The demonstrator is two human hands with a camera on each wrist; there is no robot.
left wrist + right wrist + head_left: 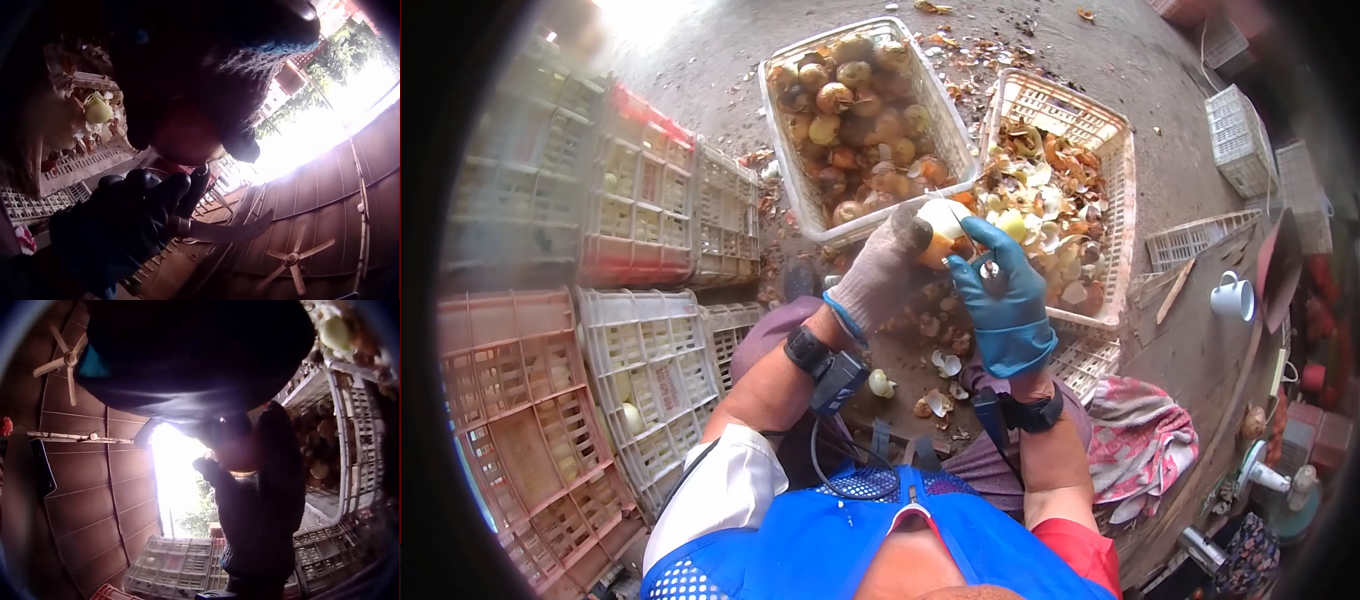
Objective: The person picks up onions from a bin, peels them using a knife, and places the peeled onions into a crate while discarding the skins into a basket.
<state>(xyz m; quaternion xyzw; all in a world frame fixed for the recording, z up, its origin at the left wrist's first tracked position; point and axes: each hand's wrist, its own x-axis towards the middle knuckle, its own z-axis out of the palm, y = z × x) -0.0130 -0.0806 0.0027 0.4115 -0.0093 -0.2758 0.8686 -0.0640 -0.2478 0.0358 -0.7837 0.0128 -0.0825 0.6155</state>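
Note:
My left hand [878, 272], in a pale knit glove, grips a partly peeled onion [943, 217], white on top with orange-brown skin lower down. Close against the onion's right side is my right hand [1003, 305], in a blue rubber glove. Its fingers curl round a small knife, whose curved blade [232, 233] sticks out past the fist in the left wrist view. Beyond both hands stands a white crate [808, 222] of unpeeled onions. Right of it, another crate [1122, 215] holds loose skins and a pale peeled onion [99, 110].
Stacked crates [640, 350] line the left side, some with peeled onions inside. Skins [940, 403] litter the ground between the knees. To the right are a wooden board, a white mug [1232, 297], a pink-and-white towel [1140, 440] and a small fan [1265, 470].

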